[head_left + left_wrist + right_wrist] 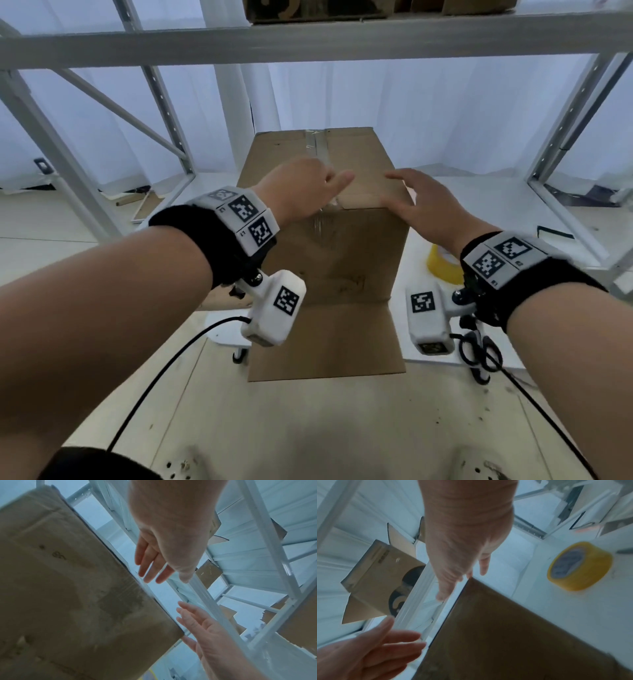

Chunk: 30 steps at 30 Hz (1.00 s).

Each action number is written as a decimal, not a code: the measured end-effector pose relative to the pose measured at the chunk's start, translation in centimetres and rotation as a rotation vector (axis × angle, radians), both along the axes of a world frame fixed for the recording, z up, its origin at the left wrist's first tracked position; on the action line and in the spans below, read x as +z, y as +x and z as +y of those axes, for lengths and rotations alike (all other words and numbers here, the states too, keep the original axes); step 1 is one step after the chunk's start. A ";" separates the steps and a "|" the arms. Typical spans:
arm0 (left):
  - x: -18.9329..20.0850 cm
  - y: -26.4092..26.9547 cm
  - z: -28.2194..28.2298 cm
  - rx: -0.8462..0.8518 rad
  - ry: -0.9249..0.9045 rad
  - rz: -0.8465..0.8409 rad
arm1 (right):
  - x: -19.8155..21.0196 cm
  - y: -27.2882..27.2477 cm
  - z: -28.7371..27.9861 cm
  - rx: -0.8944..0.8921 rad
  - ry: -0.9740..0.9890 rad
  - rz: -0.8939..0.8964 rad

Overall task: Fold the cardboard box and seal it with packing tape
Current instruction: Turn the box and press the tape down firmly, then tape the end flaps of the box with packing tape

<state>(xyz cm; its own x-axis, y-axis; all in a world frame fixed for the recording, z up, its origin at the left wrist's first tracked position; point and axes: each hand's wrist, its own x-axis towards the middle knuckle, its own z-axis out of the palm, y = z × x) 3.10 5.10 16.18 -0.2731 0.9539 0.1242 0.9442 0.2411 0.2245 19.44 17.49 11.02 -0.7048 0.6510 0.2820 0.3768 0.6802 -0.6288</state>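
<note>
The cardboard box (329, 240) stands upright on the white tabletop (479, 198), its top flaps down with clear tape (320, 147) along the seam. The left hand (301, 192) hovers over the near top edge, fingers (150, 569) straight and loosely together, holding nothing. The right hand (421, 202) sits at the top right corner, fingers (447, 588) flat and slightly spread (whether they press the cardboard is unclear). A bottom flap (325, 339) lies open toward the person. The yellow tape roll (578, 566) rests on the tabletop just right of the box, scissors (479, 356) nearer.
</note>
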 end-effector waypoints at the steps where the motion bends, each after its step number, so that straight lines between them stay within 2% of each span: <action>1: 0.3 0.7 0.1 -0.022 0.033 -0.014 | 0.1 1.1 0.4 -0.066 -0.002 0.061; 3: 0.6 2.4 0.6 -0.084 0.070 -0.027 | -0.3 3.8 1.4 -0.184 0.001 0.100; 7: -0.5 7.3 3.1 -0.214 0.136 -0.039 | -3.8 9.3 3.6 -0.400 -0.073 0.039; 9: -2.0 9.7 4.8 -0.303 0.147 -0.016 | -5.9 11.7 4.2 -0.476 -0.143 -0.003; 13: -6.8 13.9 8.6 -0.434 0.047 -0.075 | -8.6 14.9 6.1 -0.535 -0.252 -0.122; 16: -10.7 14.5 11.4 -0.405 -0.041 -0.120 | -9.9 15.4 8.0 -0.538 -0.304 -0.126; 19: -13.6 14.3 14.3 -0.331 -0.132 -0.089 | -11.8 15.2 9.3 -0.515 -0.396 -0.176; 22: -16.1 14.5 17.6 -0.304 -0.208 0.011 | -13.4 14.9 10.4 -0.492 -0.482 -0.216; 26: -19.5 14.6 19.5 -0.266 -0.374 0.188 | -15.0 15.0 10.7 -0.475 -0.549 -0.180; 30: -20.6 14.5 18.2 -0.309 -0.245 0.310 | -15.2 15.6 10.5 -0.489 -0.608 -0.090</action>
